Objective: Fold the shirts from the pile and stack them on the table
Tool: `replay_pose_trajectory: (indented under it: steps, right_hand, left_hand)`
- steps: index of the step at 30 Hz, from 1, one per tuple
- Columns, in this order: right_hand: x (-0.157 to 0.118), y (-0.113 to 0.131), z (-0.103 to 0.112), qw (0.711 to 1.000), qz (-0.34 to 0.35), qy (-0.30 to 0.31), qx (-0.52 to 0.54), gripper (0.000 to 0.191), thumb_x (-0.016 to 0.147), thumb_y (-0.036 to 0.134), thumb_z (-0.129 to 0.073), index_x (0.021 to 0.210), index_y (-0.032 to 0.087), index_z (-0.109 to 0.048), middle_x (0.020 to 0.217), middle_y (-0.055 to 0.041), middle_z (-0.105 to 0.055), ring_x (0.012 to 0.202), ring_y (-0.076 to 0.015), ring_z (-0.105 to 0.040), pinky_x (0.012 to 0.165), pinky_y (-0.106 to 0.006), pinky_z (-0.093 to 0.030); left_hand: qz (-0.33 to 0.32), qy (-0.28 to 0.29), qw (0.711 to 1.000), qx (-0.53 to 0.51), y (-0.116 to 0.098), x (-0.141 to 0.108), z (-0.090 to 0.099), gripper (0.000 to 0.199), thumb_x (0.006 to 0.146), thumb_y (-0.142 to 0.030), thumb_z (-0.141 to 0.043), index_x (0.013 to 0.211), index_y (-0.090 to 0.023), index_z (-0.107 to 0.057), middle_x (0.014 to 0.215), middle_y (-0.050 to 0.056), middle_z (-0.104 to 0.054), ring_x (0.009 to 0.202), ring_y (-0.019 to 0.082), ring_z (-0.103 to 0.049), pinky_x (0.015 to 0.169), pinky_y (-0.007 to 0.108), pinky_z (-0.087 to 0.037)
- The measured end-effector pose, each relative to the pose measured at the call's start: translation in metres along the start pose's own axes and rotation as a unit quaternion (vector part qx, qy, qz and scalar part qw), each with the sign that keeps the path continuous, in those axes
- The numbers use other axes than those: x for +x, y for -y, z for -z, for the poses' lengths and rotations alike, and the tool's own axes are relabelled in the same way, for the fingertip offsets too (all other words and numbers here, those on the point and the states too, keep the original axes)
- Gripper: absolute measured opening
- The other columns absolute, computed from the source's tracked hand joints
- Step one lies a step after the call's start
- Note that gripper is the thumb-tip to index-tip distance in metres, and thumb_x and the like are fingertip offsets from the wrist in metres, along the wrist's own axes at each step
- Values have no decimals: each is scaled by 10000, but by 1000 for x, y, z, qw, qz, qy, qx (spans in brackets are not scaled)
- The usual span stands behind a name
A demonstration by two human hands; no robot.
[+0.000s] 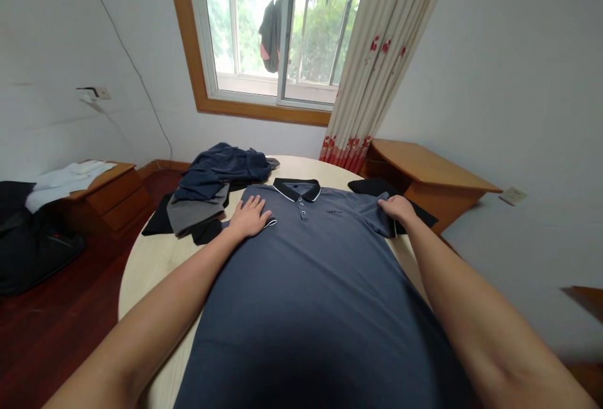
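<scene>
A dark grey-blue polo shirt (306, 271) lies spread front side up, its black collar with white trim pointing toward the window. My left hand (249, 215) rests flat on the sleeve at the shirt's left side, fingers spread. That sleeve is folded inward over the shirt's body, its white-edged cuff showing beside my fingers. On the other side, my right hand (398, 208) pinches the top edge of the outstretched right sleeve between thumb and fingers. The lower hem runs out of view at the bottom.
The shirt lies on a round pale table (141, 277). A heap of dark clothes (221, 170) sits at its back left, and a black garment (377, 187) lies behind the right sleeve. Wooden cabinets stand left (117, 198) and right (433, 167). A curtain (362, 70) hangs beside the window.
</scene>
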State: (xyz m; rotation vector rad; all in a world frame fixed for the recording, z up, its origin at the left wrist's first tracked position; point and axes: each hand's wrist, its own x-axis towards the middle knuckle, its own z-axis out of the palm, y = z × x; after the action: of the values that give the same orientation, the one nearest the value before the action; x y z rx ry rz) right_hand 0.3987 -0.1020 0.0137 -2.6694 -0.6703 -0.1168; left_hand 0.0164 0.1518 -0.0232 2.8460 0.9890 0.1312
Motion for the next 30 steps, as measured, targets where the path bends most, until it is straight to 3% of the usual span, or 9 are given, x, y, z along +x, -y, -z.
replay_pose_trajectory:
  steps: [4, 9, 11, 14, 17, 20, 25, 30]
  right_hand:
    - [-14, 21, 16, 999, -13, -30, 10, 286, 901, 391, -586, 1056, 160, -650, 1087, -168, -699, 1032, -287, -660, 867, -354, -502]
    - [-40, 62, 32, 996, 62, -62, 25, 422, 869, 391, -653, 1237, 195, -586, 1139, -137, -699, 1041, -286, -663, 878, -353, -504]
    - [-50, 78, 31, 992, 117, -36, 27, 601, 847, 413, -694, 1373, 187, -513, 1174, -137, -694, 1046, -286, -667, 882, -346, -506]
    - [-66, 93, 23, 977, 196, 88, 8, 810, 818, 489, -740, 1485, 148, -431, 1193, -141, -698, 1031, -274, -679, 882, -326, -514]
    - [-77, 96, 10, 958, 214, 185, -39, 642, 880, 545, -661, 1374, 142, -583, 1191, -138, -710, 1046, -265, -684, 893, -315, -519]
    - [-80, 90, -3, 965, 193, 155, -84, 533, 949, 548, -544, 1290, 156, -662, 1270, -151, -680, 1147, -293, -653, 941, -347, -511]
    - [-65, 76, -29, 970, 178, 109, -124, 662, 986, 540, -473, 1504, 128, -470, 1544, -200, -441, 1389, -339, -466, 1116, -433, -400]
    - [-54, 68, -54, 963, 189, 136, -132, 739, 1025, 601, -304, 1588, 122, -319, 1652, -160, -249, 1527, -289, -245, 1227, -431, -224]
  left_hand:
    - [0, -21, 1000, -15, -1, -3, 1, 633, 1034, -503, -254, 1542, -165, -424, 1648, 108, -302, 1534, 282, -239, 1229, 514, -186]
    - [-6, -43, 999, -33, 0, -6, 2, 583, 1044, -466, -258, 1481, -176, -513, 1611, 100, -384, 1510, 282, -300, 1219, 517, -225]
    - [-8, -48, 998, -36, 0, -6, 2, 583, 1044, -463, -261, 1471, -165, -524, 1601, 105, -402, 1504, 287, -311, 1219, 520, -230]
    - [-9, -53, 998, -35, 1, -5, 0, 570, 1043, -462, -275, 1456, -174, -542, 1593, 103, -415, 1498, 288, -325, 1217, 519, -237]
    - [-9, -56, 998, -32, 1, -5, -1, 550, 1042, -458, -289, 1446, -195, -552, 1595, 96, -414, 1496, 286, -329, 1214, 519, -242]
    - [-7, -51, 998, -30, 1, -4, -1, 553, 1042, -467, -286, 1460, -206, -536, 1602, 92, -403, 1504, 279, -315, 1218, 514, -231]
    - [-3, -20, 1000, -14, 0, -5, 0, 622, 1039, -511, -248, 1541, -190, -428, 1648, 86, -308, 1533, 269, -242, 1234, 513, -181]
    - [27, 30, 999, 1, -2, -1, 3, 717, 1013, -621, -209, 1609, -229, -284, 1692, 83, -147, 1563, 297, -104, 1225, 582, -121]
